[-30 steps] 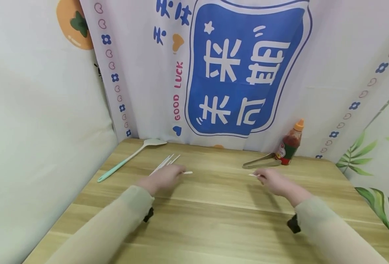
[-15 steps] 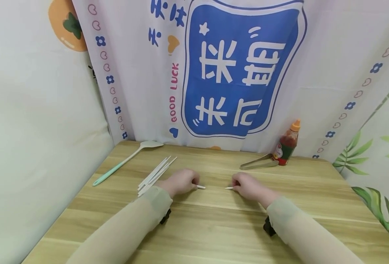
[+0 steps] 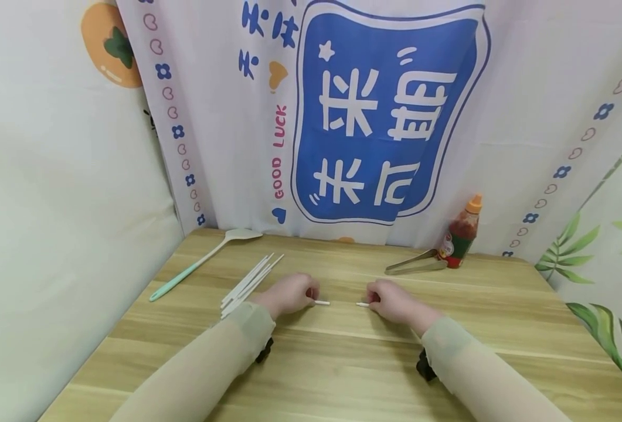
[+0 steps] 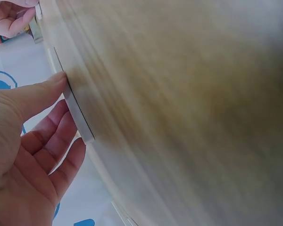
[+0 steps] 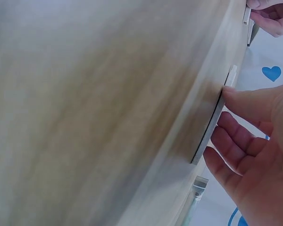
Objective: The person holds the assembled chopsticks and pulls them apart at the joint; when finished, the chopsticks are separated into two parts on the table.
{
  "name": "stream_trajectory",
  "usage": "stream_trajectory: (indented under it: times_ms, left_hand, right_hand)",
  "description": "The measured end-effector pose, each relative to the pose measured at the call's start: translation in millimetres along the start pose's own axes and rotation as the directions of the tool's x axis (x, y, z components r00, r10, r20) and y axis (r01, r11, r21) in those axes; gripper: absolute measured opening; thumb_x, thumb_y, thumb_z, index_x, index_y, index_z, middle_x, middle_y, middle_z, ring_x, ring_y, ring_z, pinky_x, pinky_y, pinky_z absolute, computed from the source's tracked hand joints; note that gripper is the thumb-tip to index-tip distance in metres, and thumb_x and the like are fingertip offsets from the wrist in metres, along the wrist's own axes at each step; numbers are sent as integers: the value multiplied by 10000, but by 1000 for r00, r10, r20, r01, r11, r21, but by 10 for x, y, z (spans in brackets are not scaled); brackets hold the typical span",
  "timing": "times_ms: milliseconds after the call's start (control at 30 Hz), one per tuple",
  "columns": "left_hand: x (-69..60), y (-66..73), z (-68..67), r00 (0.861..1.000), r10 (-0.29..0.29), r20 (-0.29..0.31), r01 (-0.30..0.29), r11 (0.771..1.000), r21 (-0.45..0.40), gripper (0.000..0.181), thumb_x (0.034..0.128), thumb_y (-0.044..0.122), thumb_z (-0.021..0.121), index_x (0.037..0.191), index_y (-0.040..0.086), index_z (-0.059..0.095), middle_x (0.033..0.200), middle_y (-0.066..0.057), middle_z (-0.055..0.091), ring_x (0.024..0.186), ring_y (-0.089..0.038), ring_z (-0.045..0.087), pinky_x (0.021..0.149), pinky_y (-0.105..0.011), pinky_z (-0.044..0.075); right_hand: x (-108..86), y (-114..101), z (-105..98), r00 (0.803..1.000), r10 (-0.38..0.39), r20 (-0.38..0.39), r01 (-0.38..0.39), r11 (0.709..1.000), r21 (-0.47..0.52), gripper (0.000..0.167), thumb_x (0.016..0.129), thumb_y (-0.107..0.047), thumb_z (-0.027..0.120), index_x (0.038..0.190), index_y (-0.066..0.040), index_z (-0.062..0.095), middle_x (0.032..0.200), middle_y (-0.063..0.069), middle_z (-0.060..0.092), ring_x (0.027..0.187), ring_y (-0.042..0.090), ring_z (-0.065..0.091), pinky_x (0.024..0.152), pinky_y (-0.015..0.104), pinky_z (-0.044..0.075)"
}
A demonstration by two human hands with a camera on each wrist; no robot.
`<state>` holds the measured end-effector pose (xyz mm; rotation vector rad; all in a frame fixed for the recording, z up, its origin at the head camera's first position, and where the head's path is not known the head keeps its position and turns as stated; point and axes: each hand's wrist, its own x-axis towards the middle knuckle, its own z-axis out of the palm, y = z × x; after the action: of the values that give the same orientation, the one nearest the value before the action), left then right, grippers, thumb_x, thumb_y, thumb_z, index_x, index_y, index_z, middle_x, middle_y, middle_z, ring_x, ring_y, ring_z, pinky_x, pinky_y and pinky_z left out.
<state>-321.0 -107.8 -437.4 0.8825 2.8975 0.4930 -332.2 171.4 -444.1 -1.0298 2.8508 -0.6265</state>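
My left hand [image 3: 292, 293] pinches a short white stick [image 3: 322, 302], whose tip pokes out to the right. In the left wrist view that hand's thumb and fingers hold the stick [image 4: 75, 108] low along the table. Facing it, my right hand [image 3: 394, 299] pinches a second white stick [image 3: 362, 304] with its tip pointing left. The right wrist view has this stick [image 5: 212, 125] between thumb and fingers, close to the wood. A small gap separates the two tips. Several long white sticks [image 3: 248, 288] lie in a loose bundle just left of my left hand.
A spatula with a mint-green handle [image 3: 176, 281] lies at the left of the wooden table [image 3: 337, 369]. Metal tongs [image 3: 418, 269] lie at the back right, beside a red sauce bottle [image 3: 459, 237] with an orange cap. A printed curtain [image 3: 237, 146] hangs behind the table.
Both hands have moved inward from farther apart, each carrying its white stick, until the tips came near each other. Over the last half second they have barely shifted.
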Motion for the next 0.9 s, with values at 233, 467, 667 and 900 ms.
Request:
stream_trajectory:
  times_ms: [233, 467, 667, 900]
  left_hand:
    - [-53, -13, 1, 999, -33, 2, 33, 999, -35, 139, 851, 59, 728, 811, 176, 666, 752, 102, 582, 743, -109, 552, 740, -319, 477]
    - [-151, -58, -38, 996, -90, -6, 89, 992, -91, 129, 837, 19, 700, 845, 145, 676, 775, 76, 597, 755, -128, 555, 748, -342, 478]
    - [-341, -166, -182, 991, -128, -41, 121, 984, -128, 101, 839, 28, 684, 919, 89, 685, 792, 54, 589, 762, -141, 550, 736, -359, 481]
    - [-762, -498, -397, 944, -312, -109, 316, 948, 25, 126, 802, 23, 629, 748, 126, 580, 694, 17, 546, 634, -172, 513, 569, -351, 439]
  right_hand:
    - [11, -57, -34, 1000, -12, 18, 13, 1000, -1, 225, 821, 19, 730, 766, -109, 553, 720, -30, 476, 677, 135, 436, 626, 310, 385]
    - [57, -131, -70, 997, 40, 58, -39, 999, -25, 221, 821, 27, 727, 768, -113, 565, 722, -31, 495, 687, 143, 453, 646, 324, 400]
    - [102, -197, -98, 990, 95, 102, -92, 995, -33, 205, 828, 36, 726, 791, -104, 581, 733, -23, 517, 701, 165, 466, 672, 352, 411]
    - [104, -216, -91, 988, 103, 115, -101, 995, -25, 201, 818, 62, 711, 802, -92, 582, 738, -14, 515, 704, 172, 461, 671, 348, 402]
